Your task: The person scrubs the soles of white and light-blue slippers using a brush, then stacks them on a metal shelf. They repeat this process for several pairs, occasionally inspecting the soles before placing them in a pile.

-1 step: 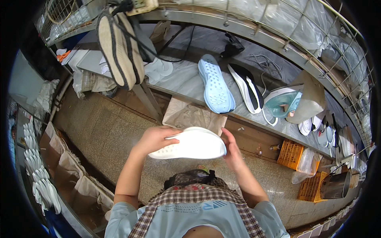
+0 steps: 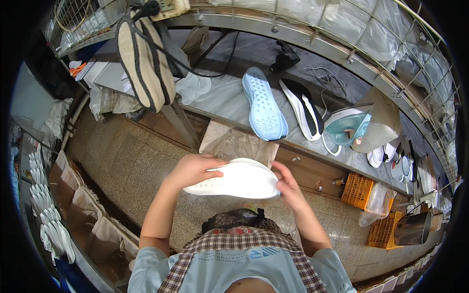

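Note:
A white shoe sole (image 2: pixel 244 180) lies sideways between my hands, above the floor in front of my apron. Small dimples show near its left end. Closed around that left part is my left hand (image 2: pixel 196 170), its thumb lying across the top face and its fingers along the far edge. My right hand (image 2: pixel 290 186) holds the right end, thumb against the rim and fingers partly behind it. Beyond them, on the grey bench, rest a light blue sole (image 2: pixel 265 105) with dimples and a white-and-black sole (image 2: pixel 304 110).
A pair of beige-and-black soles (image 2: pixel 141 63) hangs at the upper left. An iron (image 2: pixel 348 128) stands on the bench beside the blue sole. Orange crates (image 2: pixel 359 189) sit on the floor at right. White soles (image 2: pixel 56 234) are stacked at left. Wire mesh runs overhead.
My right hand has shifted slightly, its thumb coming over the sole's right end. That end of the white sole has dipped a little toward me.

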The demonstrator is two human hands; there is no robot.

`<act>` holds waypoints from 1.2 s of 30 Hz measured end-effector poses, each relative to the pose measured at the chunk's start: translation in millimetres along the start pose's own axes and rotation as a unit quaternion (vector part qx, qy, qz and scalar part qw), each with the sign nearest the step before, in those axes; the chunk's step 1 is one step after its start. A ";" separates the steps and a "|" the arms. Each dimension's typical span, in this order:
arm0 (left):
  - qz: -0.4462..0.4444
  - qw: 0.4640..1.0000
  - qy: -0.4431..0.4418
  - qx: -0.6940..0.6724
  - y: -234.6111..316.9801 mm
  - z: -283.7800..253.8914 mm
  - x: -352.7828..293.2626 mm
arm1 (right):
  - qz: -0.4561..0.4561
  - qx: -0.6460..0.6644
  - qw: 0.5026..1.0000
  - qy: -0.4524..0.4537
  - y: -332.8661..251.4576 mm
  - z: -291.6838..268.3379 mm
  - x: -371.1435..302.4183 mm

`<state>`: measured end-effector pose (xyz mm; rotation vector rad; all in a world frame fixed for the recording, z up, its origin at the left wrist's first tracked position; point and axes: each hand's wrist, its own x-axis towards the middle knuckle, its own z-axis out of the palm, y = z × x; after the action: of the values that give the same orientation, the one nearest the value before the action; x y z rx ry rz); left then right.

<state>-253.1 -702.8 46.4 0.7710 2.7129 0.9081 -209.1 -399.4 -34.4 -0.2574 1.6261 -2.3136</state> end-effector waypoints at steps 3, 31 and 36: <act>0.066 0.991 0.019 0.117 30.9 -4.3 38.4 | 0.049 -0.130 0.989 0.051 -38.0 -18.7 5.6; -0.255 0.966 0.003 -0.050 -233.2 4.0 -297.2 | -0.436 -0.549 0.575 0.422 -18.4 69.6 167.3; -0.253 0.961 0.001 -0.108 -286.4 -27.6 -354.7 | -0.437 -0.587 0.677 0.079 70.0 290.8 249.5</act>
<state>-80.3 -1098.5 -102.7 0.0230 2.5553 1.0382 -341.9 -764.5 -6.8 -1.3642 3.4048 -1.1743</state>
